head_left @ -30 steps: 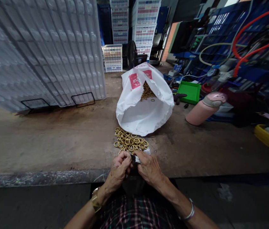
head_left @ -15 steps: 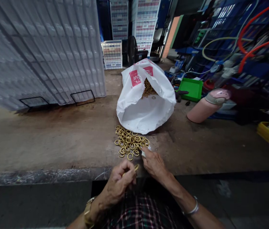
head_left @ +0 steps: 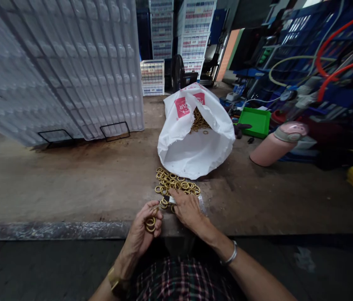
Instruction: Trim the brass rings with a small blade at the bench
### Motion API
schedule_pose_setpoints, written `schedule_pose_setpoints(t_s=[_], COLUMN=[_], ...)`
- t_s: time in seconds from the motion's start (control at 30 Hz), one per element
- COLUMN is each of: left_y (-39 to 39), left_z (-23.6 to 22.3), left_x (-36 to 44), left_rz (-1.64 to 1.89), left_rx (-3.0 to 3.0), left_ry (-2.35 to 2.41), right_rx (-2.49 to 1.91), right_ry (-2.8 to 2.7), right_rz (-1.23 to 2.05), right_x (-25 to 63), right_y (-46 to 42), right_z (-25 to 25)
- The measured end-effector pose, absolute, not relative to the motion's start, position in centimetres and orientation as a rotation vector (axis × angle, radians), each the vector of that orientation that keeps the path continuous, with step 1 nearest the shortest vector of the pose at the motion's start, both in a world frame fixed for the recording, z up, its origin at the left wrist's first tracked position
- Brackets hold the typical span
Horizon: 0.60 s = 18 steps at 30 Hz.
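Many rings (head_left: 172, 184) on bench (head_left: 69, 179), crates (head_left: 194, 45) behind

Left hand (head_left: 146, 223) has turned, right hand (head_left: 189, 209) has come over the ring pile (head_left: 173, 182)

Half a second ago, the left hand was more closed; now its inner side is seen, and gold rings (head_left: 150, 230) show in its curled fingers. The right hand has shifted from the pile's right side to its lower edge, and its white tool (head_left: 171, 200) now shows more clearly.
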<state>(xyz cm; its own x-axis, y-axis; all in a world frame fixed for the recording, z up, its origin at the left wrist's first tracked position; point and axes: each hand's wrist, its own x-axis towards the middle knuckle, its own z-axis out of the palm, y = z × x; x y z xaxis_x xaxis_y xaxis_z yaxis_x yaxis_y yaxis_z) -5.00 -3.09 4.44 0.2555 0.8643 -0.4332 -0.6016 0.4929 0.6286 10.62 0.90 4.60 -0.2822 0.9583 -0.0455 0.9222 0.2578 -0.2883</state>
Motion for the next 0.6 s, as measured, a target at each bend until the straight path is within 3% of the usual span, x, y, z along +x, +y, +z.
schedule_pose_setpoints(t_s=[0.27, 0.6], left_y=[-2.8, -1.8], left_z=[3.6, 3.7], left_x=[-4.7, -2.6], left_rz=[1.027, 1.029], left_rx=[0.237, 0.738], left_ry=[0.829, 1.129], right_rx=[-1.807, -1.553], right_ry=[-2.329, -2.004], right_rz=[0.417, 0.654], right_x=[10.6, 11.5], right_y=[1.2, 0.4], right_z=[4.7, 3.8])
